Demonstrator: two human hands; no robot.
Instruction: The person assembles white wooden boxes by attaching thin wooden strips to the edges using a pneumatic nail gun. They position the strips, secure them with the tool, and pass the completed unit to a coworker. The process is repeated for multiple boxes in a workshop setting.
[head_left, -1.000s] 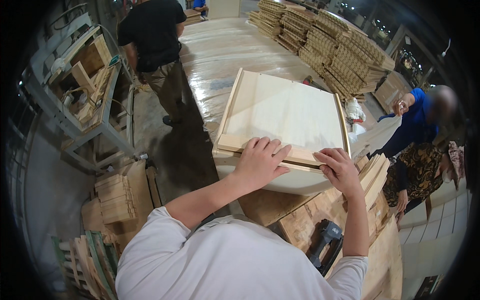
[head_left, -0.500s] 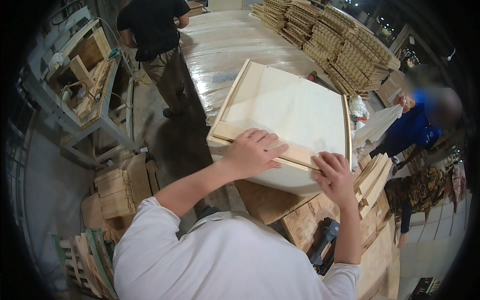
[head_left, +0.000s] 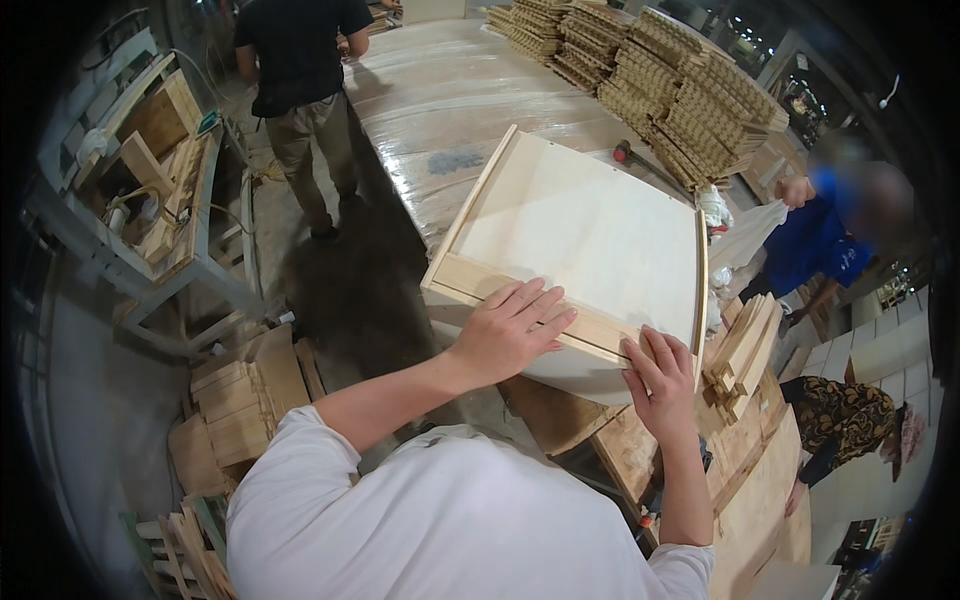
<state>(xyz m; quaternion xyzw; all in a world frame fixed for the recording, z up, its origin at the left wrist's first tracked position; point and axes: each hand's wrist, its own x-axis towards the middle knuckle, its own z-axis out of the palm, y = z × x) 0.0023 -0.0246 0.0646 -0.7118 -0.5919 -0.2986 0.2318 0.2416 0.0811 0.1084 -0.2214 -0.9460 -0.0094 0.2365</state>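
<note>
A pale wooden box-like piece (head_left: 580, 215) with raised side rails stands in front of me, its flat panel facing up. Along its near edge lies a flat wooden strip (head_left: 602, 318). My left hand (head_left: 510, 335) rests on the strip's middle, fingers stretched out and lying flat. Toward the strip's right end, my right hand (head_left: 662, 375) lays its slightly bent fingers over the wood, thumb lower at the front edge. Neither hand is wrapped around anything. Below the strip, the rounded front is partly hidden by my hands.
Behind the piece stretches a plastic-covered surface (head_left: 450, 100) with a mallet (head_left: 622, 152) and stacked slatted wood (head_left: 680, 95). Wooden strips (head_left: 745, 345) lie at right. A person in black (head_left: 300, 50) stands far left; one in blue (head_left: 815, 235) handles white sheeting (head_left: 750, 235).
The view has shifted slightly. My right hand's fingers have straightened somewhat over the strip, while my left stays on it. The dark tool by my right forearm is now mostly hidden.
</note>
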